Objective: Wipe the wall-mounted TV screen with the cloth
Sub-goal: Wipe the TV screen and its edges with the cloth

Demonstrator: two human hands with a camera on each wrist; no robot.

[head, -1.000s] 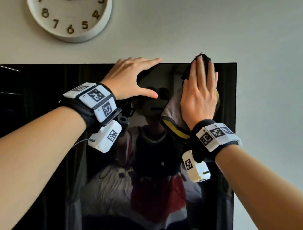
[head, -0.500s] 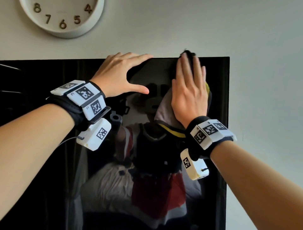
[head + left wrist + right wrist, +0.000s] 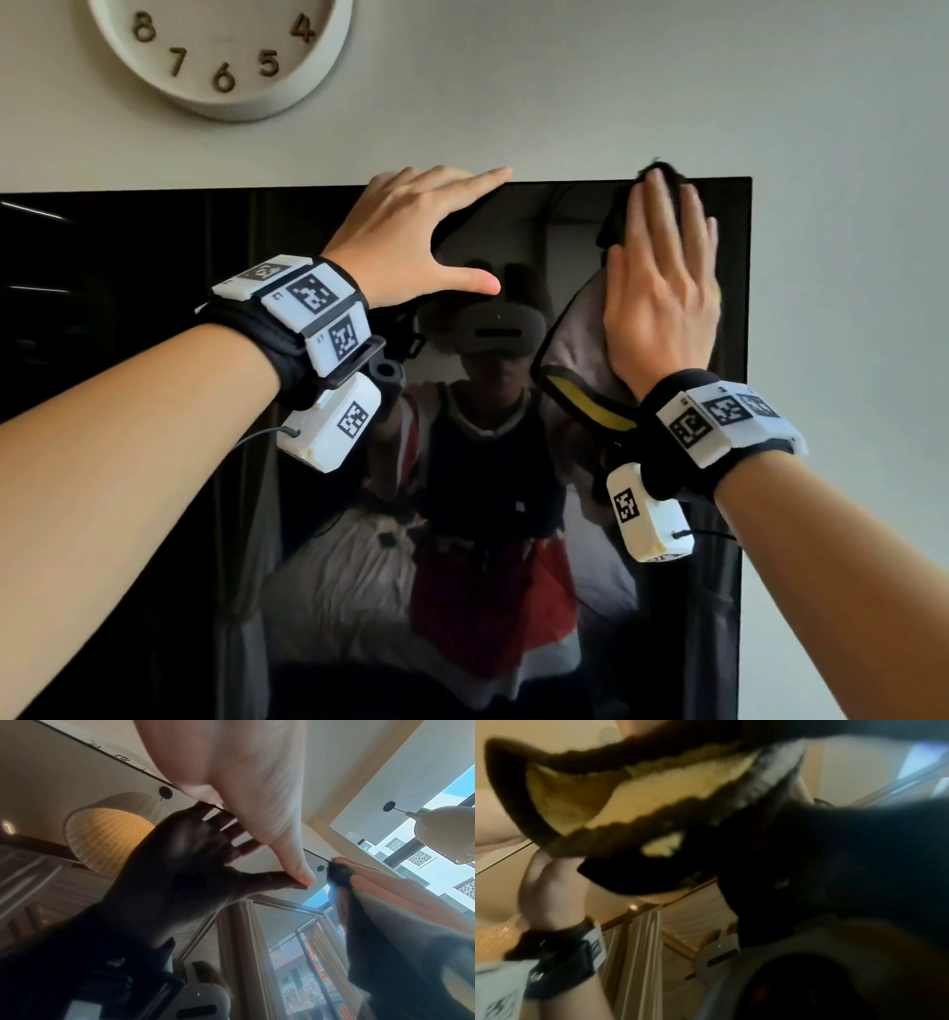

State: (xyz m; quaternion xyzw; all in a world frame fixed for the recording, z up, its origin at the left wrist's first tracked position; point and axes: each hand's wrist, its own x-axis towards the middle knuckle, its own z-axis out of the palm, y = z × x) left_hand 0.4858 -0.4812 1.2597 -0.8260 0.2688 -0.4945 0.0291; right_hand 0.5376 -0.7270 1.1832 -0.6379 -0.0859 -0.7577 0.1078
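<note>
The black wall-mounted TV screen [image 3: 128,462] fills the lower head view and mirrors the room. My right hand [image 3: 662,288] lies flat with straight fingers on a grey cloth [image 3: 575,349] with a yellow and black edge, pressing it to the glass near the top right corner. The cloth [image 3: 654,797] fills the right wrist view, blurred. My left hand [image 3: 426,241] is spread open, its fingers on the TV's top edge and its thumb [image 3: 295,868] touching the glass. In the left wrist view the cloth [image 3: 342,874] sits under my right fingers.
A round white wall clock [image 3: 221,56] hangs above the TV at the upper left. Pale wall [image 3: 847,257] lies right of the TV's right edge [image 3: 747,360]. The screen reflects a person wearing a headset.
My right hand has slid the cloth to the right along the top of the screen, closer to the right corner. My left hand still braces the top edge.
</note>
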